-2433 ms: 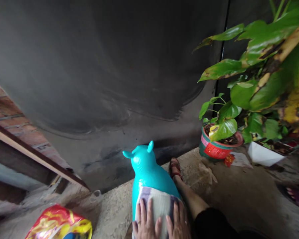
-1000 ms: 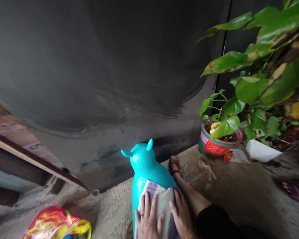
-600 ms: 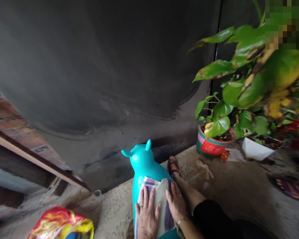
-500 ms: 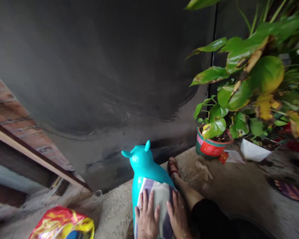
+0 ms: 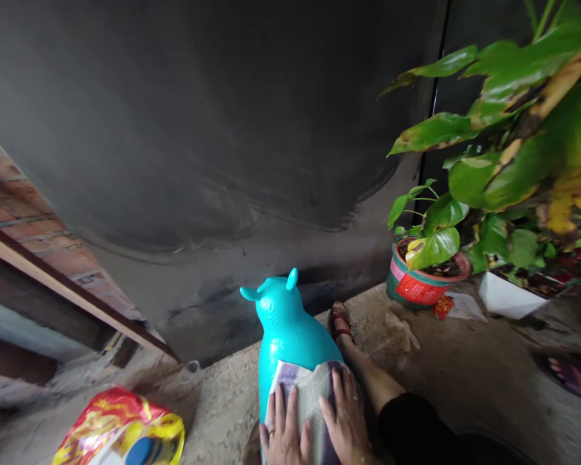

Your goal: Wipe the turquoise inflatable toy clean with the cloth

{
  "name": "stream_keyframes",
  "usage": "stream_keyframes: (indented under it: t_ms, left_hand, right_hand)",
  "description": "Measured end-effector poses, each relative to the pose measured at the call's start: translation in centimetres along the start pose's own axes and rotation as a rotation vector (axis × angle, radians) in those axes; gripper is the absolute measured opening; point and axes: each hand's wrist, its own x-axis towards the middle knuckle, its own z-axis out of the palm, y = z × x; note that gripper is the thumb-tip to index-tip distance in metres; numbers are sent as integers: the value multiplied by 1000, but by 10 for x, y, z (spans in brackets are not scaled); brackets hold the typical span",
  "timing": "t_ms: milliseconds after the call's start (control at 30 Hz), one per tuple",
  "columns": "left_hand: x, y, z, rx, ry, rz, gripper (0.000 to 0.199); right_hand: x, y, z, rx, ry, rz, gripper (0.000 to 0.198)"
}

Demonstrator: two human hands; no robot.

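A glossy turquoise inflatable animal toy (image 5: pixel 295 342) with two ears stands at the bottom middle, facing the dark wall. Over its back lies a white and purple cloth (image 5: pixel 303 384). My left hand (image 5: pixel 286 429) rests flat on the cloth's left part, fingers stretched out. On the cloth's right part lies my right hand (image 5: pixel 346 413), also flat with its fingers extended. Neither hand grasps anything; both press on the cloth from above. The lower part of the toy runs out of view.
A dark smooth panel (image 5: pixel 213 129) rises in front. To the right stand a red and green plant pot (image 5: pixel 419 284) and a white pot (image 5: pixel 510 297) with large leaves. A red and yellow bag (image 5: pixel 119 420) lies at lower left. A sandaled foot (image 5: pixel 341 320) is beside the toy.
Both hands and the cloth have slid slightly back toward me along the toy, baring more of its upper back. The view has shifted a little to the left.
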Motion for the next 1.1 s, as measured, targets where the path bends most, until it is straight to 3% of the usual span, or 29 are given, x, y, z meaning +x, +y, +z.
stream_keyframes:
  t_ms: [133,267,400,467,567,733,833,967,1100]
  left_hand:
    - [26,-5,-2,-148,-115,-82,54]
    - [55,-4,-14,-314,-159,-192,58]
    - [70,-1,-20,-357,-182,-236,59]
    - [72,-1,-18,-336,-206,-235,59]
    - [72,-3,-10,-312,-206,-227,58]
    - [71,-6,5,-249,-117,-240,55]
    - [71,-3,11,-173,-82,-250,54]
    - [71,4,12,-147,-62,-197,52]
    - [76,9,12,-137,-74,-208,52]
  right_hand:
    - [50,-27,-30,-18,-248,-26,66]
    - [94,-52,-36,63,-331,-78,68]
    - [117,-62,-36,213,-314,-105,71]
    - [134,-66,-42,352,-228,-58,69]
    - [180,-86,-57,597,-69,15,75]
    - [251,-133,-79,807,-51,-45,66]
    - [253,-139,-87,870,-21,-47,60]
    - [239,-127,-101,897,19,-33,61]
    - [246,-122,-108,857,4,-37,57]
